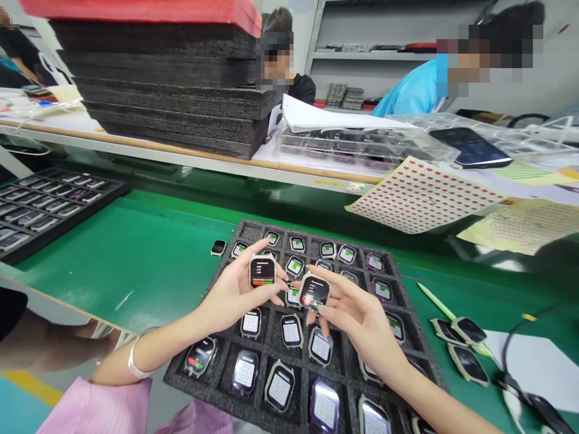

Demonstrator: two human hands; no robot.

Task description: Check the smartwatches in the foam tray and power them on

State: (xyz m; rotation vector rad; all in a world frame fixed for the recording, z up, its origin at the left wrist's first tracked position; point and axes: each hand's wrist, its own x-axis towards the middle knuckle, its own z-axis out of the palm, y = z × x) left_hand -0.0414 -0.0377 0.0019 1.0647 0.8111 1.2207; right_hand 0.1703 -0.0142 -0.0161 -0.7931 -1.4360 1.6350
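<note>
Left grip point(235, 298): pinches a square smart watch point(262, 271) tight.
Right grip point(357, 319): pinches a second smart watch point(314, 292) tight.
Care: fingers hold the watch sides, off the screens.
Place: both watches are held above the middle of a black foam tray point(253, 228) on the green surface point(136, 265).

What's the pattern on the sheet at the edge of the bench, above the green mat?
Rows of red dots on a white sheet, clearest in the head view.

Left hand point(233, 298), right hand point(362, 322) — raised, just apart
</note>
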